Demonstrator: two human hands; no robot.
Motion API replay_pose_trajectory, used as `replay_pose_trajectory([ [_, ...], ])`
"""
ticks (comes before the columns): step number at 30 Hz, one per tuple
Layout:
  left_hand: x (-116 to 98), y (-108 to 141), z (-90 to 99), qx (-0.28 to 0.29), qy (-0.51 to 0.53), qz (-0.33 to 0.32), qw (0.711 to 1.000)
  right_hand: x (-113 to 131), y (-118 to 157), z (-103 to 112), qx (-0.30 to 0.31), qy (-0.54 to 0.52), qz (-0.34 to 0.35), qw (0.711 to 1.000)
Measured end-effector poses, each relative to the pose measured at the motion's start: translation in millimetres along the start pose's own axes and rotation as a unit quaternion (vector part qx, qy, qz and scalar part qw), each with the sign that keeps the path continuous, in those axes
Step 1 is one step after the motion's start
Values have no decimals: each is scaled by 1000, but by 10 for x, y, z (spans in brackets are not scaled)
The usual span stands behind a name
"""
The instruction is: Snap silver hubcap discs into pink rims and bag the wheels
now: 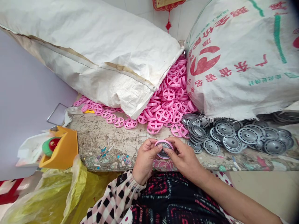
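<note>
Near the table's front edge, my left hand (145, 160) and my right hand (185, 157) hold one wheel (164, 149) between them. It has a pink outer ring with a grey disc inside it. Both thumbs lie on the grey disc, and the fingers wrap round the pink rim from either side. Behind the hands lies a heap of pink spoked wheels (162, 115). To the right of my right hand is a pile of grey discs (232, 143).
A white sack (105, 40) leans over the pink heap, and a printed sack (245, 62) stands behind the grey discs. At the left are an orange tape dispenser (61, 151) and a yellow plastic bag (77, 193). The worn table (93, 137) has coloured scraps.
</note>
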State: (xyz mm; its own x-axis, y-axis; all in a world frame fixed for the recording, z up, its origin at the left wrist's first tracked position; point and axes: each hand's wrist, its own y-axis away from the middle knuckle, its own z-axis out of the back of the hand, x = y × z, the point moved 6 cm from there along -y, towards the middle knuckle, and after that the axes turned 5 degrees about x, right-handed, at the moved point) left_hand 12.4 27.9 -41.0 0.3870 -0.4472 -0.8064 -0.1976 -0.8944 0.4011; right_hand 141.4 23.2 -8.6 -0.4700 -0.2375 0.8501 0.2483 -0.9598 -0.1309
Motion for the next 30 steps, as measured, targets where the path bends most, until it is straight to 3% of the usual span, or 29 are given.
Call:
replay_pose_trajectory([
  [5,-160,-6,181,3,-74,-26,997,-41,9,2,60,44,9,997],
  [9,-444,-20,688,-91,-103,-74,988,-177,63,473,-46,179,3,983],
  [12,-475,-31,1078,-151,-147,-49,976,-369,107,823,-118,321,-64,938],
  [16,-391,-58,1285,-150,-270,-42,950,-581,82,915,-64,456,-154,874],
  [18,-418,-63,1240,-151,-401,-78,900,-631,59,880,-30,473,-184,861],
  [21,-566,-67,973,-162,-595,-185,765,-665,39,854,-9,461,-226,858],
  [23,-647,-99,699,-139,-660,-259,691,-680,34,858,-4,448,-243,860],
  [27,-700,-251,174,-75,-729,-345,587,-684,39,905,-25,428,-242,871],
  [30,-700,-406,-38,-64,-772,-349,527,-658,73,947,-63,420,-219,878],
])
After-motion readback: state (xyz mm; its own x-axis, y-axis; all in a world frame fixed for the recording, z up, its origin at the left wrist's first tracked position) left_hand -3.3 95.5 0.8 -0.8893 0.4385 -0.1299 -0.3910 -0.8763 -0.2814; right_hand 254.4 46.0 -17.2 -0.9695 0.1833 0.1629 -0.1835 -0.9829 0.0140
